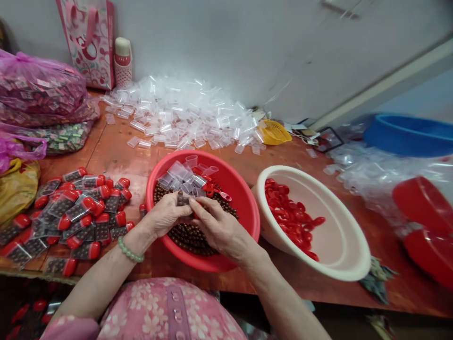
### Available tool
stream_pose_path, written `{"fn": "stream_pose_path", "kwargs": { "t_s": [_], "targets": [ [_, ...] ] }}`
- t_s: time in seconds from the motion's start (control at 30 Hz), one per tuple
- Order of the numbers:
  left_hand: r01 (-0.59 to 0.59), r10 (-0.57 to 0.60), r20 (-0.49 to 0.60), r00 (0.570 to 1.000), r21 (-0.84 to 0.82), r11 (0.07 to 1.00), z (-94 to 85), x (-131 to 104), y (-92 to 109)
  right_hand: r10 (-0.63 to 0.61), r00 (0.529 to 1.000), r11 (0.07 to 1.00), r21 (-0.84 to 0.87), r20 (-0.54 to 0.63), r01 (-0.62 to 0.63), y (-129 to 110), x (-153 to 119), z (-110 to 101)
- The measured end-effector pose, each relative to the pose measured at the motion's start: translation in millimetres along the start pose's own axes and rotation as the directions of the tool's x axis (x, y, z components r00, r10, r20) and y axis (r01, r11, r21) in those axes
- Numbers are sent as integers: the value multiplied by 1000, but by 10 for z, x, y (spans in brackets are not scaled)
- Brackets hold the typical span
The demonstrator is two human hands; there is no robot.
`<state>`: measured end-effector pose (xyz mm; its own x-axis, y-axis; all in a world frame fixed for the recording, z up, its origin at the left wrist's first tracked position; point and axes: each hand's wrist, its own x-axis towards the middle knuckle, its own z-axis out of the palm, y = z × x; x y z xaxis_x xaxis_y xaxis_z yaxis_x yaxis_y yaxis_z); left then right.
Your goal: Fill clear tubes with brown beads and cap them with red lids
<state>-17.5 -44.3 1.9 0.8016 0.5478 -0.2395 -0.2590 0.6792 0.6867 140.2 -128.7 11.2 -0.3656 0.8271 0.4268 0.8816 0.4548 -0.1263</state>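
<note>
Over a red basin (247,208) both hands meet around one small clear case (183,199) with dark beads in it. My left hand (166,215), with a green bead bracelet at the wrist, is closed on the case from the left. My right hand (221,226) has its fingers pressed at the case's right end; a bit of red shows under them. In the basin lie brown beads (193,240), clear empty cases (182,177) and several red caps (210,187). To the left, filled cases with red ends (79,208) form a pile.
A white basin (339,236) with red caps stands on the right. Loose clear cases (184,113) are heaped at the back beside a yellow basket (275,132). Purple bags (42,89) sit at the left; blue (410,134) and red (424,203) basins are far right.
</note>
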Motion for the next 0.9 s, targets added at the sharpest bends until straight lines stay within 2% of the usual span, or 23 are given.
{"fn": "stream_pose_path", "kwargs": {
  "t_s": [0.07,0.13,0.2,0.27,0.3,0.37,0.43,0.5,0.6,0.77,0.9],
  "targets": [
    [1,-1,2,1000,23,1000,5,-4,-1,-15,999,1000,5,34,14,25,-6,-56],
    [14,-14,10,1000,35,999,8,4,2,-2,1000,997,71,5,2,50,-2,-107],
    [30,-30,21,999,21,999,6,20,8,78,996,976,207,-36,-68,73,10,-139],
    [47,-47,16,999,7,999,-1,32,14,233,972,904,378,-37,-202,95,25,-148],
    [64,-64,18,998,4,998,-5,34,16,331,944,837,466,-16,-286,107,33,-145],
    [128,-128,55,990,0,992,-7,31,20,523,851,654,625,33,-426,135,50,-129],
    [213,-212,114,971,1,977,1,22,23,656,752,472,742,66,-476,164,67,-112],
    [258,-257,133,957,14,966,17,18,25,701,709,375,806,76,-457,189,83,-98],
    [249,-254,101,962,59,967,40,24,24,691,719,370,820,71,-437,212,88,-79],
    [246,-257,142,956,87,965,54,16,42,670,742,432,792,39,-431,229,36,-48],
    [253,-265,141,954,103,962,53,13,56,590,807,532,746,12,-400,231,45,-62]
  ]
}}
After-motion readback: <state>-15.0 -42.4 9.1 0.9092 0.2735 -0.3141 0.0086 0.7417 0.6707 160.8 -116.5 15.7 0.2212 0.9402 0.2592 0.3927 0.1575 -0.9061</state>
